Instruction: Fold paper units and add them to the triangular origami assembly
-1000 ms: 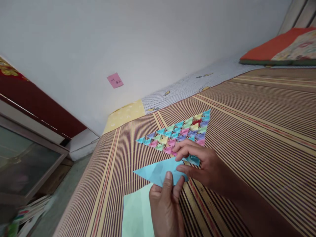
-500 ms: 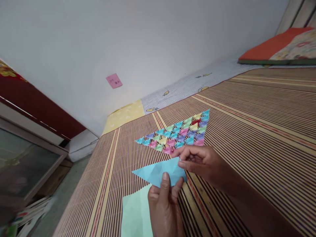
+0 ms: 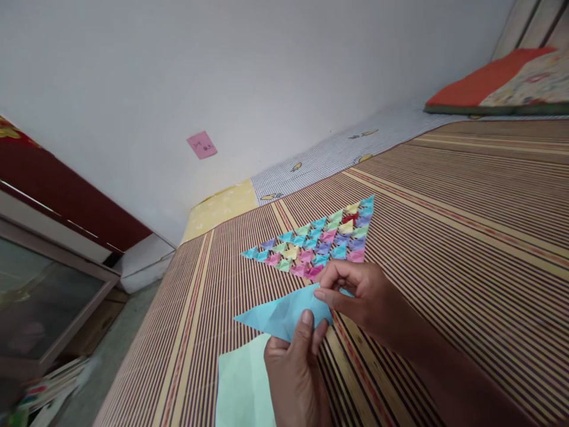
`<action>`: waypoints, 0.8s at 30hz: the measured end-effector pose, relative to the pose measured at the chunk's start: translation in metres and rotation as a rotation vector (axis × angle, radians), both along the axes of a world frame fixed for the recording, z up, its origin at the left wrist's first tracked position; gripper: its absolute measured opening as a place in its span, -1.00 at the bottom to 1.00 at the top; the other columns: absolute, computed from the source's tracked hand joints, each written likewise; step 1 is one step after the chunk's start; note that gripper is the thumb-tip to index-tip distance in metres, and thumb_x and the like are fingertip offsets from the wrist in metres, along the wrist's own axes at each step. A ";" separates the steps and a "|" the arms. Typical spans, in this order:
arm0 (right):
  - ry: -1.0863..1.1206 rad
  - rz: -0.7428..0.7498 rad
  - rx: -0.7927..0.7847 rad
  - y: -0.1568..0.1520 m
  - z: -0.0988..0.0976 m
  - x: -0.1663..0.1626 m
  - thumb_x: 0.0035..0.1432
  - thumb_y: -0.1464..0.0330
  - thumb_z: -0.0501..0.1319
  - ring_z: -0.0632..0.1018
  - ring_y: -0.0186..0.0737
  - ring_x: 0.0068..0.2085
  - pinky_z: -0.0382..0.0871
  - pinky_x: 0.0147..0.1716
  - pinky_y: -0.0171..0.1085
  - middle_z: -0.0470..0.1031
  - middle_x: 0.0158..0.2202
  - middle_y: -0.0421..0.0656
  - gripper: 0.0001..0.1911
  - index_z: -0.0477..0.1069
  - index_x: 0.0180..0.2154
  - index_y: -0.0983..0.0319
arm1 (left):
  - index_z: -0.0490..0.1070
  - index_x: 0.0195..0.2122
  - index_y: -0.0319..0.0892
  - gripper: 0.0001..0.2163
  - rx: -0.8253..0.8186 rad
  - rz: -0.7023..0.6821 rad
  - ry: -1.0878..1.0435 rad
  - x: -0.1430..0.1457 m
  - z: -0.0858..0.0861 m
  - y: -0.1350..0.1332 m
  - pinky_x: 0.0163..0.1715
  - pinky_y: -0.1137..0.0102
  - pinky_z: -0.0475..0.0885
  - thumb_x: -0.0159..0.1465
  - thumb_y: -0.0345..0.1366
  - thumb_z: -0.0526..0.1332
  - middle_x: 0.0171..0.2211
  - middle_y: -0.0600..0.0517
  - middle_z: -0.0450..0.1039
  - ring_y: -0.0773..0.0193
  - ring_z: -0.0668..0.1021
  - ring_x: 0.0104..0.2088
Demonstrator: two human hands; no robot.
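Observation:
A light blue paper folded into a long triangle (image 3: pixel 275 313) is held low over a striped bamboo mat (image 3: pixel 444 237). My left hand (image 3: pixel 296 373) pinches its near edge between thumb and fingers. My right hand (image 3: pixel 360 296) is closed on the triangle's right corner, fingers curled. Just beyond my right hand lies a big triangle made of several small folded paper pieces (image 3: pixel 322 240) in blue, pink, yellow, green and purple. A pale green sheet (image 3: pixel 242 385) lies flat on the mat under my left hand.
A white wall with a pink sticky note (image 3: pixel 201 145) runs behind the mat. A checked and yellow cloth (image 3: pixel 311 163) shows along the mat's far edge. An orange cushion (image 3: pixel 498 83) lies far right. A dark red cabinet with glass (image 3: pixel 44 261) stands left.
My right hand's fingers, spread over the blue paper's corner a second ago, have curled into a pinch on it. The left hand keeps its grip.

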State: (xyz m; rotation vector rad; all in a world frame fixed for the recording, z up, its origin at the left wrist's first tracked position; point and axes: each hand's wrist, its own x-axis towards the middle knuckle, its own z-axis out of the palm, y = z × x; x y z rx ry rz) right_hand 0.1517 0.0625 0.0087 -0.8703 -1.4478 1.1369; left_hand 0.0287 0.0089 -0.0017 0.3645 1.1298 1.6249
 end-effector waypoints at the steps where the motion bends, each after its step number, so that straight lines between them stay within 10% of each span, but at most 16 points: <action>1: 0.004 -0.002 0.008 0.000 0.000 0.000 0.14 0.33 0.31 0.44 -0.27 -0.42 0.34 -0.42 -0.30 0.43 -0.49 -0.23 -0.82 0.41 -0.47 0.21 | 0.61 -0.40 -0.29 -0.76 0.002 -0.007 0.007 0.000 -0.001 0.000 -0.21 0.22 0.64 -0.05 -0.30 0.56 -0.37 -0.13 0.66 0.07 0.70 -0.31; 10: 0.087 0.120 -0.085 0.001 -0.003 -0.001 0.04 0.38 0.40 0.45 -0.32 -0.41 0.36 -0.39 -0.34 0.43 -0.43 -0.28 -0.75 0.41 -0.23 0.20 | 0.59 -0.37 -0.26 -0.78 -0.006 0.051 -0.029 -0.001 -0.002 -0.001 -0.31 0.37 0.61 -0.02 -0.36 0.54 -0.34 -0.09 0.66 0.15 0.69 -0.31; 24: -0.047 0.170 -0.034 0.002 -0.006 0.000 0.19 0.31 0.28 0.18 -0.39 -0.54 0.05 -0.57 -0.36 0.12 -0.58 -0.35 -0.69 0.22 -0.51 0.20 | 0.58 -0.36 -0.27 -0.73 -0.010 -0.058 0.004 -0.002 -0.004 -0.002 -0.46 0.44 0.50 0.00 -0.25 0.54 -0.39 -0.06 0.61 0.27 0.60 -0.43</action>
